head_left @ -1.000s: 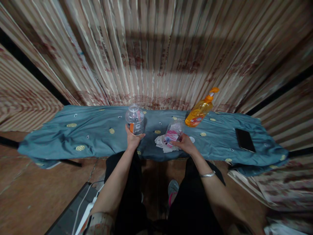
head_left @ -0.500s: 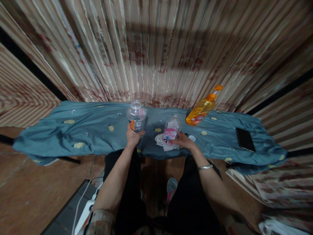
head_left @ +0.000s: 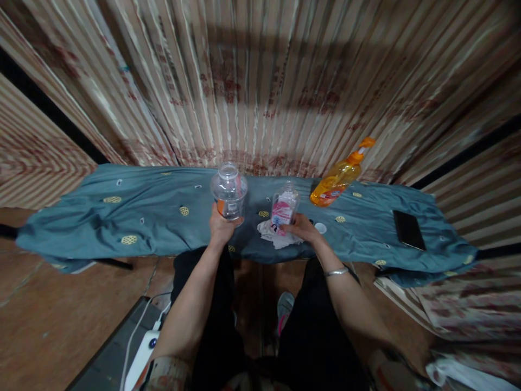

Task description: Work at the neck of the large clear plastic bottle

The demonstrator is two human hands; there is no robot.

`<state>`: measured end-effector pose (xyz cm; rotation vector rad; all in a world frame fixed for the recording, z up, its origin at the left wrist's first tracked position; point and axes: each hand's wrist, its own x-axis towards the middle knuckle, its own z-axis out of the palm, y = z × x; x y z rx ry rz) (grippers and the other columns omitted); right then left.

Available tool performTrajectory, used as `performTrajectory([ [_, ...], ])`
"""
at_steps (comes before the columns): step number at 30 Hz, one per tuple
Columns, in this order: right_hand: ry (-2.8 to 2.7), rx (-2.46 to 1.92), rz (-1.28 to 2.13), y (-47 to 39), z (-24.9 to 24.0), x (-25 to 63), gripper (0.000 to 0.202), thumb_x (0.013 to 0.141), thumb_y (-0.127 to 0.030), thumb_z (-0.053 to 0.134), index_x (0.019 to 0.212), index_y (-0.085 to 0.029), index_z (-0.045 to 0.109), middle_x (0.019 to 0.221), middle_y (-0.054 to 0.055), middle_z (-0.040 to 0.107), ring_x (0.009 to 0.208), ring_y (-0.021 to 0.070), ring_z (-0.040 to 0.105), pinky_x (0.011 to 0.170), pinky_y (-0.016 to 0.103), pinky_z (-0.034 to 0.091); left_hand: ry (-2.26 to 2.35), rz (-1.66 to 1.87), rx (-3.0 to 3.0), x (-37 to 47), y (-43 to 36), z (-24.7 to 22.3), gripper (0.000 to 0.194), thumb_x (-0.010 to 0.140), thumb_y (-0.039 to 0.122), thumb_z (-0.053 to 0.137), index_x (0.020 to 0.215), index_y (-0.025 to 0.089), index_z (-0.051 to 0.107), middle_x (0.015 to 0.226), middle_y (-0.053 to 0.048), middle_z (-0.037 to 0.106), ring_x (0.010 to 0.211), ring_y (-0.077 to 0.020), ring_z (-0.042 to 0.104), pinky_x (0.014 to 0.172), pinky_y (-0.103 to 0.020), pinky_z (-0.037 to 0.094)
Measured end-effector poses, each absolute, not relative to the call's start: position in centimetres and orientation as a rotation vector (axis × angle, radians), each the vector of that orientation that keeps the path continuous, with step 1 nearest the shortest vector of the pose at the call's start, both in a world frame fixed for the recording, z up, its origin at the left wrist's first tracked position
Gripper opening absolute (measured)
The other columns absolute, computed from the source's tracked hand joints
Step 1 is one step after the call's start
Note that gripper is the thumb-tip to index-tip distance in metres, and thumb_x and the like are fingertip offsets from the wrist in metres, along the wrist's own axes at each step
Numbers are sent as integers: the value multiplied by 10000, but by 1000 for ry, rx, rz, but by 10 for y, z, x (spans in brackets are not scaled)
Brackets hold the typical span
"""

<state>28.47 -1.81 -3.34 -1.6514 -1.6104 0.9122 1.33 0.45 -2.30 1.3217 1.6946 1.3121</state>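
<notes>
My left hand (head_left: 222,225) is wrapped round the lower part of a clear, wide, uncapped bottle (head_left: 229,190) with an orange patch on its label. My right hand (head_left: 303,227) grips a smaller clear bottle (head_left: 284,209) with a pink and white label. Both bottles stand roughly upright, apart from each other. A crumpled white cloth (head_left: 266,232) lies beside and under the smaller bottle. Just right of my right hand is a round white cap (head_left: 321,228), with a small dark item partly hidden by the fingers.
An orange pump bottle (head_left: 336,180) stands at the back right of the table covered in blue-green cloth (head_left: 154,206). A flat black object (head_left: 408,230) lies farther right. Striped curtains (head_left: 260,81) hang behind. A white power bank (head_left: 140,358) with cables sits lower left.
The smaller bottle has turned in my right hand, so its label faces more to the front and it stands straighter. My left hand still holds the wide bottle.
</notes>
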Motion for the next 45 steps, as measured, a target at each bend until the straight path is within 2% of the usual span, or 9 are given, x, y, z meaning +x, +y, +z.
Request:
performTrajectory([
  [11,-1561,-1630,719,2,-39,269,351,663,-365,791,960,-186,738,1004,49,755,994,268,692,908,387,544,1691,1303,1307,12,-1,-11,702,434,183,884,1047,217,543,924,-39,712,885,-265,702,768,-336,513],
  [18,-1573,-1698,704,-11,-41,274,404,674,-444,807,967,-175,733,981,63,745,933,262,687,836,372,548,1651,1299,1294,13,-4,-7,723,412,196,900,1047,217,555,889,-16,702,835,-253,696,751,-328,513],
  [27,-1513,-1788,637,-21,-37,280,739,610,-617,817,1172,-176,628,1125,118,729,1020,304,684,905,456,532,1597,1282,1333,16,-13,-3,696,408,193,891,1029,223,578,887,-2,705,814,-239,689,768,-342,524],
  [30,-1431,-1688,540,-30,-21,291,846,636,-651,796,1296,-171,572,1320,182,649,1217,345,620,1020,517,487,1563,1273,1361,15,-17,-2,686,433,206,888,1044,219,578,899,-10,712,828,-243,692,786,-353,527],
  [32,-1360,-1603,399,-43,0,294,807,719,-670,734,1332,-176,557,1360,194,623,1251,348,602,1048,548,468,1538,1273,1380,14,-20,-1,703,445,208,886,1074,225,571,940,-18,716,874,-250,694,818,-362,523],
  [35,-1380,-1455,140,-68,39,282,711,803,-616,704,1368,-216,542,1401,154,602,1255,320,597,1096,556,439,1505,1264,1398,15,-25,1,715,463,219,883,1100,216,557,949,-35,714,876,-261,698,825,-378,520],
  [38,-1544,-1278,157,-84,68,246,665,839,-545,707,1403,-252,513,1402,118,606,1289,293,581,1118,520,443,1484,1264,1409,18,-31,7,761,467,236,889,1142,190,541,993,-72,707,931,-295,701,847,-400,521],
  [43,-1644,-1182,480,-67,72,179,1094,668,-528,855,1551,-217,289,1512,168,497,1396,335,487,1158,543,396,1425,1287,1430,23,-37,14,840,464,235,871,1219,173,509,1147,-128,684,1038,-322,686,923,-437,521],
  [45,-1576,-1173,585,-55,67,162,1182,599,-513,892,1554,-205,268,1519,174,486,1390,340,491,1149,533,408,1402,1296,1431,24,-39,16,865,465,229,862,1249,177,500,1177,-129,677,1065,-331,680,954,-454,511],
])
